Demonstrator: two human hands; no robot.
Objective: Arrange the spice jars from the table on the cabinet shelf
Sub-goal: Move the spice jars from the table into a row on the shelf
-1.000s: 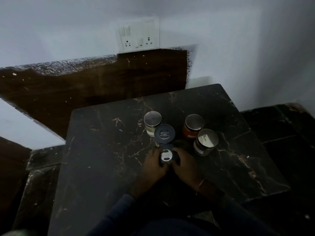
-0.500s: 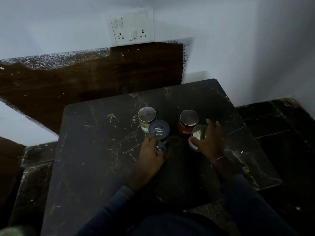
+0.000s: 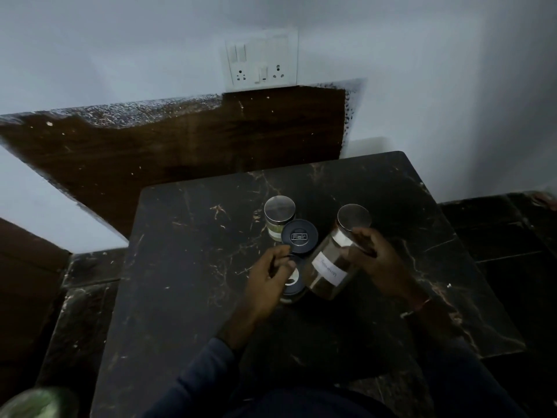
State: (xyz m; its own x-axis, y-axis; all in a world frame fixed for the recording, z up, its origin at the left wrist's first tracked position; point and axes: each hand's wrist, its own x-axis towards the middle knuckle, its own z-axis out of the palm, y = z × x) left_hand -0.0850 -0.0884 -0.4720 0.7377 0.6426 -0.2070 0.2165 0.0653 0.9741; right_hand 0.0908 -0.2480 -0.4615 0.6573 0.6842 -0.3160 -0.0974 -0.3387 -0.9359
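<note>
From the head camera I see a dark marble table [image 3: 187, 297] filling the lower middle of the frame, with the jars gathered at its centre.

My right hand [image 3: 379, 267], right of centre, holds the tall jar [image 3: 327, 267]. The fingers wrap round its shoulder just under the steel lid. This jar leans with its lid toward the top of the frame. It is filled with brown powder and carries a white label whose writing I cannot read. I cannot tell whether its base touches the table.

My left hand [image 3: 268, 279], just left of centre, has its fingers curled over the top of the small jar [image 3: 291, 286] and grips it there. This jar stands just beside the tall jar's lower end. It has a dark lid, and I cannot make out its contents.

Above them the dark-lidded jar [image 3: 299, 236] stands upright, its lid marked "Flair". Just beyond it, upper left of the group, the steel-lidded jar [image 3: 279, 211] shows something pale green through the glass.

On the wall at the top is a white socket plate [image 3: 262, 60].
</note>
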